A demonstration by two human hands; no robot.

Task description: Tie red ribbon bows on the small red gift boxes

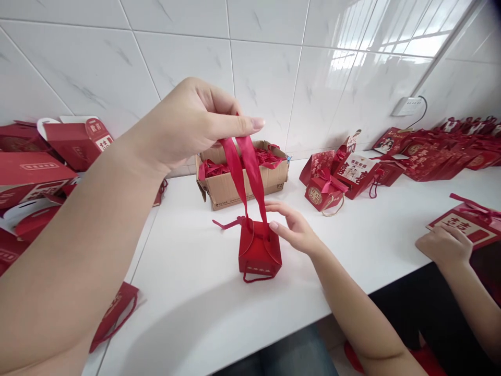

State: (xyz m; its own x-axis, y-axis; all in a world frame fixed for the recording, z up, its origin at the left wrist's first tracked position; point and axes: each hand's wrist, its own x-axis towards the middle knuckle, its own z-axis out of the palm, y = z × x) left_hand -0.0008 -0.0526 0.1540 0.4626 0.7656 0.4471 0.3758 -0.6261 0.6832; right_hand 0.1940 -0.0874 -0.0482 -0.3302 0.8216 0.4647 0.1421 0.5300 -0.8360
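Note:
A small red gift box (pixel 259 256) stands on the white table, its curved top flaps folded inward and a red cord lying at its front. A red satin ribbon (pixel 252 172) runs up from openings in its top in two strands. My left hand (pixel 203 117) is raised above the box and pinches the ribbon between thumb and fingers, holding it taut. My right hand (pixel 293 227) is beside the box's right upper corner, thumb and fingers apart. Its thumb tip meets the box edge near the ribbon; whether it presses there I cannot tell.
Behind the box, a cardboard carton (pixel 250 183) holds red ribbons. Red boxes (pixel 33 172) are piled at the left; decorated ones (pixel 356 175) stand at the back right. At the right edge, another person's hand (pixel 446 243) rests by a red box (pixel 465 222). A tiled wall (pixel 270 78) bounds the table.

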